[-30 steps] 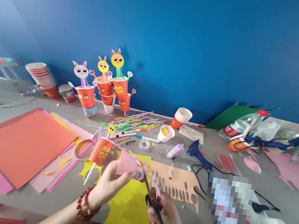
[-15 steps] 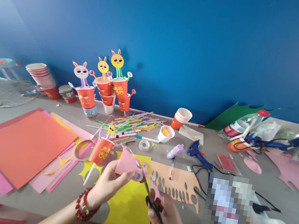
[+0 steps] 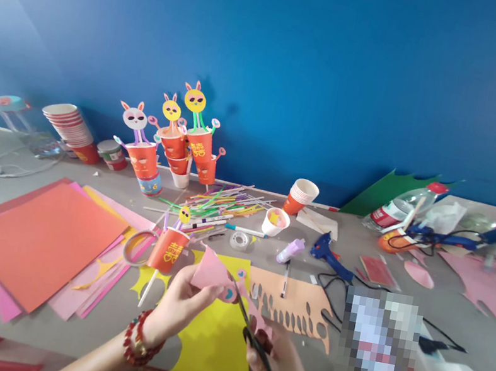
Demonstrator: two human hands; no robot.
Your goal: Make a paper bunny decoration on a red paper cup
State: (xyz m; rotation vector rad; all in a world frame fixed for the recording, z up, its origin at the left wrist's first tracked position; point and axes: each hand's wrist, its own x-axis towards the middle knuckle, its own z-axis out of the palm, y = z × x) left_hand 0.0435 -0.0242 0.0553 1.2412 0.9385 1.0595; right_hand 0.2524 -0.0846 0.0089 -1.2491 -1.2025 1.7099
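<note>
My left hand, with red beads at the wrist, is closed on a piece of pink paper. A small pink round with a blue mark shows at the paper's lower edge by my thumb. My right hand grips black-handled scissors, whose blades point up and left onto the pink paper. A pink offcut strip hangs beside the blades. Below both hands lies a yellow sheet. To the left stands a red paper cup with a yellow paper face on top.
Coloured sheets are stacked at left. Decorated cups with paper rabbit heads stand near the wall. Behind my hands lie loose sticks, a tape roll and a blue glue gun. An orange cut-out sheet lies at right.
A pink scrap above the scissor blades has come away from the paper, leaving a straighter upper edge. The right hand and scissors have shifted slightly; the left hand has hardly moved.
</note>
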